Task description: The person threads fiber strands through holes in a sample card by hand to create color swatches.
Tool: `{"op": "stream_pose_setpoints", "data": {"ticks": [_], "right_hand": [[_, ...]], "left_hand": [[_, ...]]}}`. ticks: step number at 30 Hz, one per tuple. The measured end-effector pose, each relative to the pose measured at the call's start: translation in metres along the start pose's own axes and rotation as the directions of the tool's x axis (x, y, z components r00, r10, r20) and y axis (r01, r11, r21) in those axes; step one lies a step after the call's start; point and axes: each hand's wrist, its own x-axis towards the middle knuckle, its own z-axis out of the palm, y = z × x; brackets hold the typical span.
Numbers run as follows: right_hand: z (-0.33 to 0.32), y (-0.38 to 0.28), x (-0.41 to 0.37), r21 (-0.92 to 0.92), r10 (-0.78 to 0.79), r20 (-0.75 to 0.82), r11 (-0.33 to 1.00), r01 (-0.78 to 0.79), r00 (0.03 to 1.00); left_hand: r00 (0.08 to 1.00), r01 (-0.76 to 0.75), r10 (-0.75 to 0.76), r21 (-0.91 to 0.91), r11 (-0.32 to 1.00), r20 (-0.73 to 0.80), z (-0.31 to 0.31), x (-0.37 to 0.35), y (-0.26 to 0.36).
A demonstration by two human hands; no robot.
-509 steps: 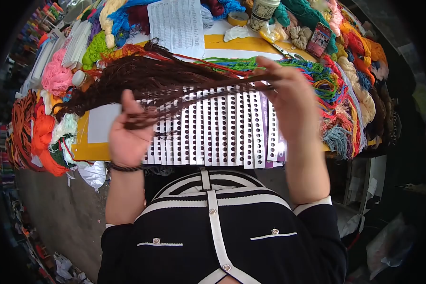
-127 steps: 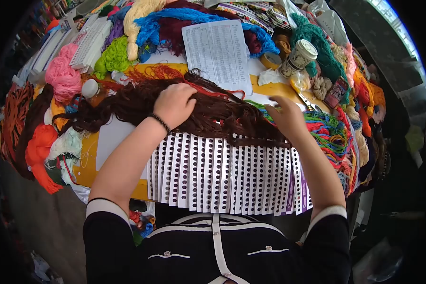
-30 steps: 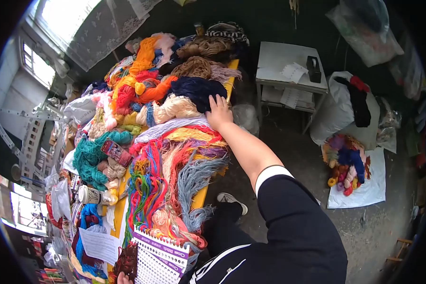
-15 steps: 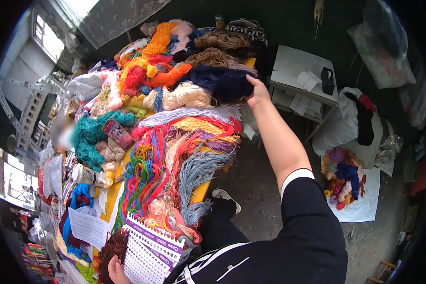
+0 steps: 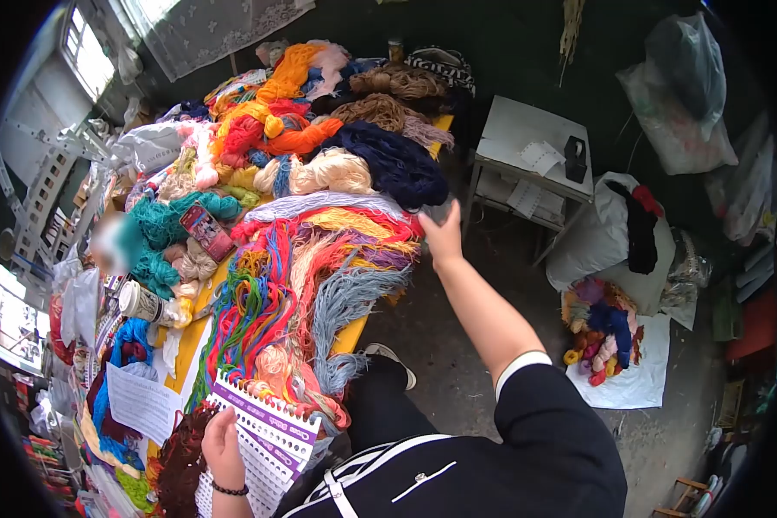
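My right hand (image 5: 443,231) is at the table's right edge, thumb and fingers apart, beside the lower end of a navy yarn bundle (image 5: 393,164). A small grey patch between its fingertips is unclear. My left hand (image 5: 222,442), a dark beaded bracelet at its wrist, is raised over punched cards with purple headers (image 5: 272,432). Its fingers are together and nothing shows in them. Dark brown yarn (image 5: 177,462) lies just left of it. Blue-grey strands (image 5: 345,315), multicoloured strands (image 5: 255,302) and cream yarn (image 5: 332,173) lie between the hands.
Teal yarn (image 5: 160,237), a white cup (image 5: 142,302) and a printed sheet (image 5: 142,404) are on the left. Right of the table stand a grey side table (image 5: 535,129) and a white sack (image 5: 591,229). More yarn (image 5: 604,332) lies on a white sheet on the floor.
My right hand has moved down along the navy yarn, whose end now lies lower and more spread out. My left hand has risen over the cards, and its bracelet now shows. The view has shifted slightly.
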Motion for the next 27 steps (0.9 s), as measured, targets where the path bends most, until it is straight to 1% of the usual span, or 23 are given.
{"op": "stream_pose_setpoints", "data": {"ticks": [1, 2, 3, 4, 6, 7, 8, 10, 11, 12, 14, 15, 16, 18, 19, 20, 21, 22, 23, 24, 25, 26, 27], "right_hand": [[-0.012, -0.008, -0.025, 0.052, 0.105, 0.041, 0.993, -0.107, 0.994], [-0.024, -0.017, -0.051, 0.094, 0.209, 0.089, 0.972, -0.217, 0.974], [-0.03, -0.016, -0.064, 0.064, 0.27, 0.109, 0.959, -0.278, 0.957], [-0.032, -0.014, -0.072, 0.055, 0.276, 0.11, 0.957, -0.284, 0.955], [-0.033, -0.01, -0.077, -0.123, 0.161, 0.101, 0.981, -0.149, 0.982], [-0.027, -0.01, -0.071, -0.213, 0.006, 0.069, 0.977, 0.009, 0.998], [-0.023, -0.007, -0.064, -0.228, 0.01, 0.069, 0.974, 0.006, 0.998], [-0.014, -0.019, -0.047, -0.425, -0.254, 0.071, 0.867, 0.259, 0.965], [-0.012, -0.024, -0.041, -0.368, -0.241, 0.046, 0.898, 0.241, 0.969], [-0.012, -0.021, -0.036, -0.384, -0.234, 0.044, 0.894, 0.233, 0.971], [-0.02, -0.017, -0.026, -0.444, -0.145, 0.027, 0.885, 0.142, 0.989], [-0.028, 0.007, -0.02, -0.505, -0.227, 0.021, 0.838, 0.207, 0.974], [-0.037, 0.015, -0.02, -0.536, -0.192, 0.021, 0.826, 0.173, 0.981], [-0.058, 0.026, -0.026, -0.584, -0.077, -0.027, 0.81, 0.047, 0.997], [-0.072, 0.035, -0.031, -0.56, -0.016, -0.037, 0.828, -0.008, 0.999], [-0.084, 0.043, -0.042, -0.492, 0.087, -0.073, 0.863, -0.112, 0.994], [-0.095, 0.037, -0.059, -0.407, 0.209, -0.158, 0.877, -0.256, 0.965], [-0.112, 0.046, -0.074, -0.401, 0.257, -0.216, 0.856, -0.326, 0.942], [-0.127, 0.035, -0.091, -0.448, 0.31, -0.252, 0.802, -0.394, 0.917], [-0.145, 0.038, -0.108, -0.544, 0.327, -0.284, 0.719, -0.433, 0.901], [-0.146, -0.006, -0.117, -0.568, 0.406, -0.305, 0.649, -0.507, 0.862], [-0.164, -0.012, -0.128, -0.571, 0.515, -0.271, 0.594, -0.566, 0.813], [-0.175, -0.034, -0.136, -0.694, 0.548, -0.249, 0.474, -0.542, 0.799]], "left_hand": [[0.978, -0.201, 0.183, 0.224, 0.954, 0.102, 0.009, 0.009, 0.015], [0.915, -0.398, 0.325, 0.408, 0.822, 0.238, 0.022, 0.023, 0.03], [0.903, -0.415, 0.304, 0.431, 0.802, 0.304, 0.031, 0.03, 0.033], [0.888, -0.431, 0.277, 0.453, 0.78, 0.367, 0.038, 0.035, 0.032], [0.853, -0.509, 0.205, 0.675, 0.535, 0.48, 0.053, 0.039, 0.036], [0.837, -0.51, 0.132, 0.67, 0.54, 0.531, 0.056, 0.042, 0.032], [0.835, -0.508, 0.126, 0.662, 0.55, 0.536, 0.059, 0.042, 0.021], [0.833, -0.523, 0.126, 0.691, 0.499, 0.539, 0.065, 0.046, 0.001], [0.832, -0.522, 0.127, 0.685, 0.508, 0.54, 0.067, 0.047, -0.002], [0.831, -0.526, 0.137, 0.681, 0.509, 0.54, 0.068, 0.048, -0.002], [0.835, -0.519, 0.137, 0.681, 0.516, 0.533, 0.07, 0.049, 0.0], [0.837, -0.516, 0.139, 0.681, 0.52, 0.529, 0.07, 0.049, 0.0], [0.842, -0.507, 0.134, 0.68, 0.529, 0.523, 0.07, 0.05, 0.0], [0.837, -0.507, 0.124, 0.671, 0.541, 0.533, 0.069, 0.051, 0.002], [0.839, -0.499, 0.108, 0.676, 0.542, 0.533, 0.068, 0.052, 0.004], [0.83, -0.5, 0.079, 0.674, 0.544, 0.552, 0.067, 0.053, 0.004], [0.82, -0.499, 0.046, 0.672, 0.548, 0.571, 0.066, 0.052, 0.006], [0.819, -0.49, 0.027, 0.675, 0.551, 0.573, 0.066, 0.05, 0.009], [0.817, -0.473, -0.012, 0.684, 0.555, 0.576, 0.065, 0.051, 0.01], [0.815, -0.459, -0.044, 0.691, 0.558, 0.577, 0.066, 0.054, 0.012], [0.816, -0.447, -0.064, 0.697, 0.561, 0.574, 0.066, 0.054, 0.017], [0.818, -0.444, -0.065, 0.699, 0.561, 0.572, 0.067, 0.055, 0.019], [0.823, -0.429, -0.093, 0.719, 0.546, 0.561, 0.068, 0.056, 0.02]]}}
